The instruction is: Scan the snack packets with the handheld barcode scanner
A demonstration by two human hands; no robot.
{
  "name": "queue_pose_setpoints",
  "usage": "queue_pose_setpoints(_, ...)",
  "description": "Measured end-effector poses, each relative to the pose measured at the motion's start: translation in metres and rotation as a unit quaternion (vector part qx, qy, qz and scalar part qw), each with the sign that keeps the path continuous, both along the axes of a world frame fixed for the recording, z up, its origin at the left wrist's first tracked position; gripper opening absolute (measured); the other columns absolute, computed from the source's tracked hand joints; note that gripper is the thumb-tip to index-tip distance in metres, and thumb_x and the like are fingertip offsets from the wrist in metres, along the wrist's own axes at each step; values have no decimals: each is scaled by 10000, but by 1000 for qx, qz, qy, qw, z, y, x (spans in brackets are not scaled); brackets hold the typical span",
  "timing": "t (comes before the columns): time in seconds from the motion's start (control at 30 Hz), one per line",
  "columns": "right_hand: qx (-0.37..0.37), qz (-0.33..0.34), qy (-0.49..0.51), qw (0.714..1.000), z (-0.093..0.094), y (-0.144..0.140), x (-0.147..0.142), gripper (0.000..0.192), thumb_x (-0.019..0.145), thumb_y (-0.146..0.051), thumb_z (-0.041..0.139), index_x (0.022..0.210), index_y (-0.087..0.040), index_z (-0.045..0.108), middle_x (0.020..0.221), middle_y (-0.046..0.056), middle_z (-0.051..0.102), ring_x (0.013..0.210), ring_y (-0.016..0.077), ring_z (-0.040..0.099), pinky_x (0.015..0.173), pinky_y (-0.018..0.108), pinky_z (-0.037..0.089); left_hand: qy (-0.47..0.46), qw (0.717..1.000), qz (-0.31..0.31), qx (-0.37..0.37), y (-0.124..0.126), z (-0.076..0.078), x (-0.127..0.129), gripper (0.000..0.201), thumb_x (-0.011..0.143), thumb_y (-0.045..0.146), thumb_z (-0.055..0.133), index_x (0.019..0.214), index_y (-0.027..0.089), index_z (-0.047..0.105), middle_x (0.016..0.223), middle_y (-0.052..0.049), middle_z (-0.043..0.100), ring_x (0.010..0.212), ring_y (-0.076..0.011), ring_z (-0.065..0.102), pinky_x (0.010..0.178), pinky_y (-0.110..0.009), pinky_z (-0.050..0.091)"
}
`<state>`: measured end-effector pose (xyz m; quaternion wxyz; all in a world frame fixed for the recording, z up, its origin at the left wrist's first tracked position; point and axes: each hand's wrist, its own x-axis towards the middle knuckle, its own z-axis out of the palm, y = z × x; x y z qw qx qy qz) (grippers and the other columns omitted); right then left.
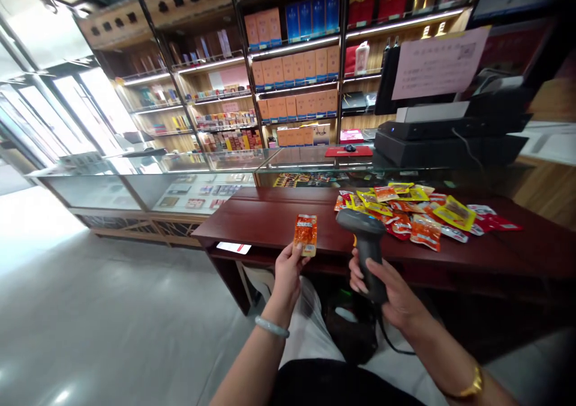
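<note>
Head view. Left hand (288,274) pinches an orange snack packet (305,234) upright at its fingertips. Just beside, right hand (387,295) is wrapped around a barcode scanner (365,244); beyond its fingers lies the packet pile (418,211). Step judged: scanning; next, packet's code must face the scanner head.

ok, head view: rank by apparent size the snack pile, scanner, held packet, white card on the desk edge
1. snack pile
2. scanner, in the right hand, nearer the camera, so it looks bigger
3. held packet, in the left hand
4. white card, seen edge-on, so close to the packet
</note>
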<state>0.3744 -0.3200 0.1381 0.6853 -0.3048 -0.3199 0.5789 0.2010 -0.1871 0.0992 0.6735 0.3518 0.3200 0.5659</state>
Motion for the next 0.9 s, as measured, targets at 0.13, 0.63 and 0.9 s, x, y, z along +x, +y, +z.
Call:
queue_pose_setpoints(0.13, -7, 22, -11, 1000, -9, -4, -25, 319, 829, -403, 795, 1012, -179, 662, 619, -51, 549, 444, 67, 411, 531, 260, 387, -24, 1000, -15, 8, -5, -3, -6, 461, 599, 386, 937, 949, 134, 776, 1000, -94, 782, 871, -171, 721, 787, -278, 573)
queue_pose_setpoints(0.63, 7, 1, -22, 1000, -21, -16, -51, 373, 836, -500, 771, 947, -166, 648, 572, -65, 519, 409, 53, 403, 475, 226, 327, -44, 999, -22, 4, -2, -18, -27, 330, 718, 316, 866, 991, 157, 769, 1084, -89, 773, 927, -166, 721, 826, -282, 587)
queue_pose_setpoints(0.9, -21, 19, -25, 999, -23, -7, -63, 528, 814, -664, 728, 930, -155, 647, 561, -62, 515, 403, 51, 369, 443, 212, 298, -56, 998, -12, -14, 1, -18, -31, 230, 783, 247, 809, 991, 160, 762, 1059, -85, 778, 905, -156, 732, 811, -267, 605)
